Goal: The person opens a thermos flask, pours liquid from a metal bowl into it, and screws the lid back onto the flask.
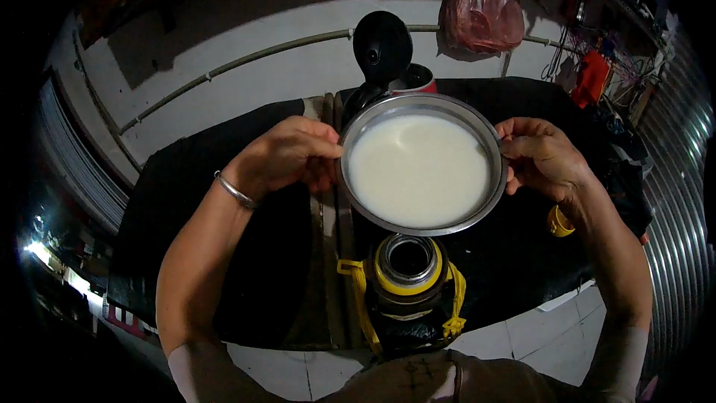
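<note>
A round metal bowl [423,230] of milky white liquid [418,175] is held up in front of me. My left hand [297,151], with a silver bangle on its wrist, pinches the rim on the left. On the opposite side my right hand [543,155] is closed on the rim, its thumb and fingers together. Just below the bowl's near edge stands a thermos flask [408,280], its round metal mouth uncovered. It has a yellow collar and a yellow strap [455,313]. Behind the bowl, a black lid [382,46] stands raised, the vessel under it partly hidden.
A black-covered table [239,254] lies under everything. A yellow cap [560,222] rests on it near my right forearm. A red-rimmed container [415,79] sits behind the bowl. A reddish plastic bag [485,21] hangs on the wall, and cables hang at right beside corrugated metal [679,201].
</note>
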The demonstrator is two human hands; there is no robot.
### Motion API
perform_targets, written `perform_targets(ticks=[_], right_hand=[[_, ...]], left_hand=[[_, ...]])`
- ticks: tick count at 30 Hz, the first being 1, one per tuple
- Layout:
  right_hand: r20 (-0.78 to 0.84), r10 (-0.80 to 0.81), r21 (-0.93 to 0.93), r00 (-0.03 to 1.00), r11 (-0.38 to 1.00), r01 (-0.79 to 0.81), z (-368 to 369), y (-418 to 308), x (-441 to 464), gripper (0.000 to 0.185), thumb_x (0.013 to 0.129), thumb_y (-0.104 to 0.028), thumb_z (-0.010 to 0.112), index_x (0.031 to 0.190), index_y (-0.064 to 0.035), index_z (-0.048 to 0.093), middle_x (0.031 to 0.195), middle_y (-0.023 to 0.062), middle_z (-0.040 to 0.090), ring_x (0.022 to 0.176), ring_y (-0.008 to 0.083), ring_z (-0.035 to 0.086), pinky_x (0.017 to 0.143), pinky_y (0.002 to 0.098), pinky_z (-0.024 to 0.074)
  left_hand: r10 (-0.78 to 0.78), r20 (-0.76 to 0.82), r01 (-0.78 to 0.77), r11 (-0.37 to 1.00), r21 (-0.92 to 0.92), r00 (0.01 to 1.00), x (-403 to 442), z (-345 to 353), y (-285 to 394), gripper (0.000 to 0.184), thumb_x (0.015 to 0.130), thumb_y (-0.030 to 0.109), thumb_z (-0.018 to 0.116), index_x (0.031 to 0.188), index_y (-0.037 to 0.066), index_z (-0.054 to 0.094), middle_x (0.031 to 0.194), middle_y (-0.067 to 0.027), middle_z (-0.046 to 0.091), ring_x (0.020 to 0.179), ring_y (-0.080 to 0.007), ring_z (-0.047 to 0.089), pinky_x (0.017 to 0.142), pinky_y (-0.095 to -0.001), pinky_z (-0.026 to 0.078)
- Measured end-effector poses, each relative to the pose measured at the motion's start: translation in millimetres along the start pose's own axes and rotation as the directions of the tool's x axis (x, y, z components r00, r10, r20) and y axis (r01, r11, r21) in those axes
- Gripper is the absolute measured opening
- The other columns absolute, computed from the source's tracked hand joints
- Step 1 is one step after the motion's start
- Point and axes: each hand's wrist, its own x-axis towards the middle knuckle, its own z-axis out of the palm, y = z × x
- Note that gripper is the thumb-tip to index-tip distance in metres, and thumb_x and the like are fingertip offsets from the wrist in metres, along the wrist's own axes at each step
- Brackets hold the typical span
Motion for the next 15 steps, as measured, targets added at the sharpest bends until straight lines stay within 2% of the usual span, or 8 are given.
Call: perform_targets(ticks=[15], right_hand=[[0.003, -0.032, -0.005, 0.999, 0.999, 0.032, 5.0, -4.6, 3.4, 0.021, 0.079, 0.002, 0.052, 0.1, 0.0052, 0.05, 0.071, 0.0111, 0.06, 0.049, 0.0148, 0.061, 0.042, 0.0261, 0.0532]], left_hand=[[0.026, -0.018, -0.026, 0.999, -0.021, 0.999, -10.0, 0.1, 3.7, 0.02, 0.08, 0.024, 0.062, 0.074, 0.005, 0.057, 0.064, -0.0081, 0.061, 0.052, -0.0146, 0.06, 0.046, -0.0245, 0.049]])
